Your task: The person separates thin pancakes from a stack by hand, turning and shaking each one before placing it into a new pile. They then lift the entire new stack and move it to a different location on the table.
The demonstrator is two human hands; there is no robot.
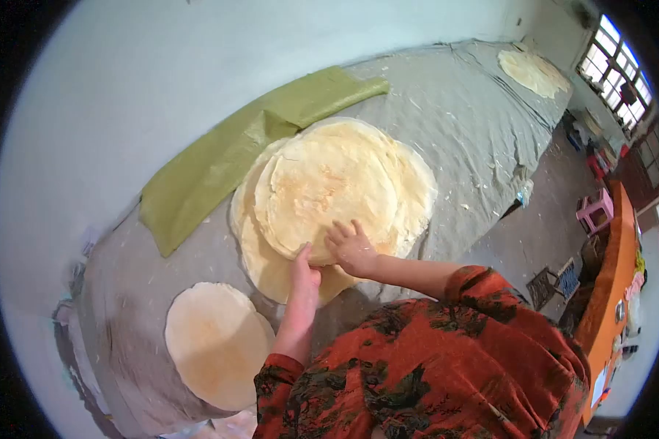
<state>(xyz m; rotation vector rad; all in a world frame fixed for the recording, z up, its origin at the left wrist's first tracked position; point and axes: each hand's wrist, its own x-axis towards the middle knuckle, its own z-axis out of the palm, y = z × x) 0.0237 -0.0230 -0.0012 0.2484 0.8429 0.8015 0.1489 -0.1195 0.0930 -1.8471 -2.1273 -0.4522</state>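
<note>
A stack of large, thin round flatbreads [329, 183] lies on the cloth-covered surface in front of me. My left hand [305, 278] is at the near edge of the upper flatbreads, its thumb on top and its other fingers mostly hidden at the rim. Palm down, my right hand [353, 250] rests on the top flatbread just beside it, fingers spread. Wider flatbreads with uneven edges stick out below the upper ones. To the left, a separate pale flatbread pile [218, 344] lies partly in shadow.
A folded green sheet [234, 150] lies along the wall behind the stack. The grey cloth [461, 124] covers the long surface, with another flatbread pile [533, 73] at its far end. A pink stool [594, 211] and an orange tabletop [609, 293] are at the right.
</note>
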